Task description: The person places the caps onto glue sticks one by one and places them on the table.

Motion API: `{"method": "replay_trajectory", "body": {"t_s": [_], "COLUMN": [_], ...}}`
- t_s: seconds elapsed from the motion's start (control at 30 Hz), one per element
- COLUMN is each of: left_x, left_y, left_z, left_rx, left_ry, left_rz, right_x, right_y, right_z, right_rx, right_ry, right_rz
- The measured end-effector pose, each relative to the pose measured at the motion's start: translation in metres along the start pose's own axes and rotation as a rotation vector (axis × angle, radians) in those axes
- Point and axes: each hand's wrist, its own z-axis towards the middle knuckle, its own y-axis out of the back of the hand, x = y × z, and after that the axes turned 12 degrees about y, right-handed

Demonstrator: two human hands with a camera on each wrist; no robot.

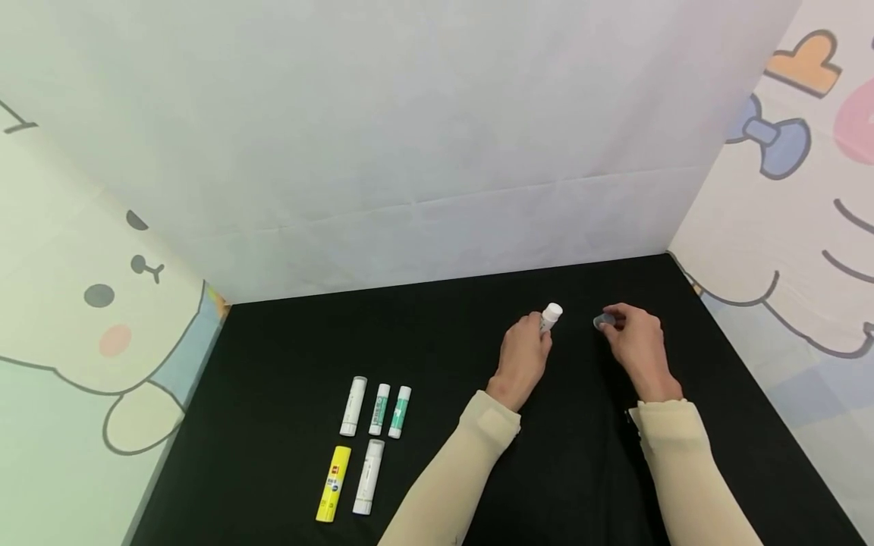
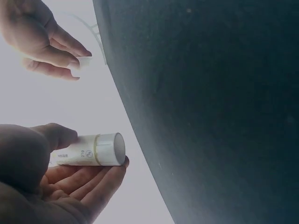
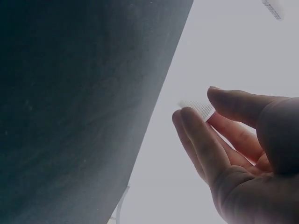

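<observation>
My left hand (image 1: 522, 356) grips a white glue stick (image 1: 550, 314) with its bare end pointing up and away. In the left wrist view the thumb lies along one side of the glue stick (image 2: 86, 151) and the fingers support the other. To the right, my right hand (image 1: 635, 341) pinches a small translucent cap (image 1: 604, 321) between thumb and fingers. The right wrist view shows the ribbed side of the cap (image 3: 200, 107). Cap and glue stick are apart, with a gap between the two hands.
On the black tablecloth (image 1: 273, 409), left of my arms, lie a yellow glue stick (image 1: 334, 484), two white ones, the front one (image 1: 369, 478) and the back one (image 1: 353, 406), and two small green-and-white sticks (image 1: 390, 412). A pale curtain (image 1: 410, 152) stands behind; printed cloth flanks both sides.
</observation>
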Motion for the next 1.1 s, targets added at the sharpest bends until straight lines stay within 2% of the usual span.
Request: {"method": "replay_trajectory", "body": {"t_s": [0.4, 0.63, 0.8, 1.1], "left_x": [0.007, 0.010, 0.012, 0.017], "left_y": [0.008, 0.017, 0.021, 0.026], "left_z": [-0.009, -0.016, -0.020, -0.029], "left_rx": [-0.002, -0.001, -0.007, -0.004], "left_ry": [0.003, 0.032, 0.029, 0.059], "left_rz": [-0.013, -0.017, -0.015, -0.031], "right_x": [0.014, 0.024, 0.033, 0.045], "right_y": [0.000, 0.001, 0.002, 0.001], "right_z": [-0.004, -0.004, -0.006, -0.008], "right_rx": [-0.021, -0.026, -0.026, -0.013], "right_ry": [0.038, 0.074, 0.095, 0.101], "right_rz": [0.020, 0.038, 0.047, 0.076]}}
